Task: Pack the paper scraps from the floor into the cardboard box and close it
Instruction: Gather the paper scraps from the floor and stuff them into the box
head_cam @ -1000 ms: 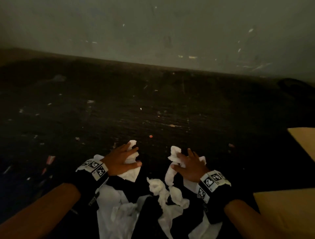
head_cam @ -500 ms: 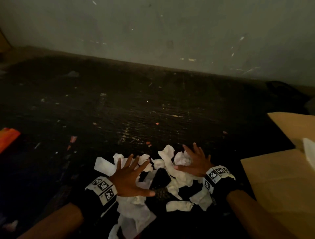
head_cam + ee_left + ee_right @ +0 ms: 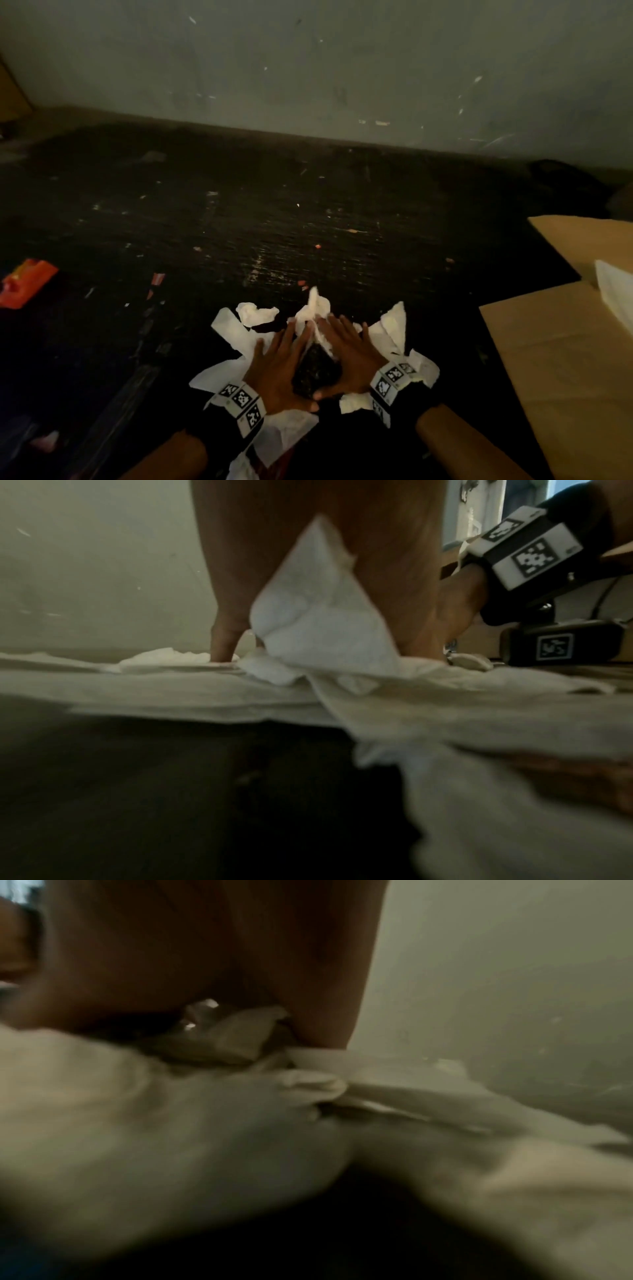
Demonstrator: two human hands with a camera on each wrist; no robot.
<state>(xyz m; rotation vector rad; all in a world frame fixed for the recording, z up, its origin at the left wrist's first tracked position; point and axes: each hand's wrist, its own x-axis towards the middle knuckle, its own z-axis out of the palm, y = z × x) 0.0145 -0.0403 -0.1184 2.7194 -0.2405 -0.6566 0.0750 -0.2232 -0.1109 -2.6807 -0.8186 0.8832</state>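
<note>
Where paper scraps [image 3: 236,330] litter the floor [image 3: 308,222], both hands' fingers [image 3: 291,337] flat, straight.

You have two hands on the floor: your left hand [image 3: 279,368] and right hand [image 3: 349,359]. One cardboard box [image 3: 565,359] sits at your right. Around your hands lie roughly eight white paper scraps [image 3: 257,313]; overlaps prevent an exact count. One orange wrapper [image 3: 25,286] lies far left.

Crumpled white paper scraps [image 3: 318,310], soft and matt like tissue, lie on a dark, rough, scuffed floor [image 3: 274,222] beside the smooth matt brown cardboard box [image 3: 561,349]; an orange wrapper [image 3: 25,286] looks glossy.
</note>
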